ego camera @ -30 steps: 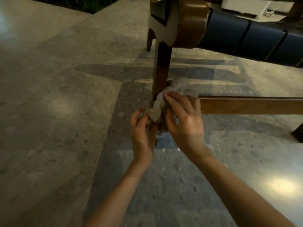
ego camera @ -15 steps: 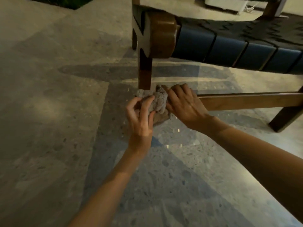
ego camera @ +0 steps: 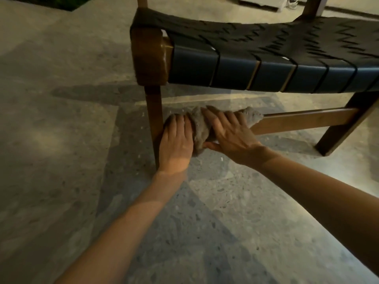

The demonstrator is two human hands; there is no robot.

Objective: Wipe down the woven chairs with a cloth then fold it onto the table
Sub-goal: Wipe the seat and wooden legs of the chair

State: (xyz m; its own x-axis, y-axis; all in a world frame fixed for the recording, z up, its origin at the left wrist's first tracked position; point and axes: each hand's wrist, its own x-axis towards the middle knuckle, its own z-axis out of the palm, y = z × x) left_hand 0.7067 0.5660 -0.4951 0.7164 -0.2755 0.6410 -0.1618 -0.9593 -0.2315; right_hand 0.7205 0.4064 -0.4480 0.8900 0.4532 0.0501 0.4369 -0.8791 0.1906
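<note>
Speckled stone floor (ego camera: 61,160) in grey and beige fills most of what we see, crossed by broad bands of shadow. On it stands the woven chair (ego camera: 147,56), its frame of dark brown wood. The seat (ego camera: 266,48) is made of wide, dark blue-black straps that wrap over the front edge. Below the seat a low wooden rail (ego camera: 303,119) runs between the near front leg (ego camera: 153,111) and the other front leg (ego camera: 344,124).

We find the cloth (ego camera: 200,128) draped over that rail at its left end, just beside the near front leg. It is grey, thick and fuzzy, bunched and twisted into a rough roll rather than laid flat. Its long axis follows the rail, running left to right across the view. One tufted end pokes out toward the right, past the fingers, and lies on top of the rail. A small fold hangs down below the rail between the two hands.

Both hands are on it. We see the left hand (ego camera: 176,144) laid over the cloth's left end, touching the leg. Its fingers are close together and nearly straight, pressing down; its thumb is hidden from us. The right hand (ego camera: 231,136) grasps the middle of the roll, with fingers spread over the top and the thumb (ego camera: 212,144) tucked beneath. Both forearms are bare and reach in from the lower edge.
</note>
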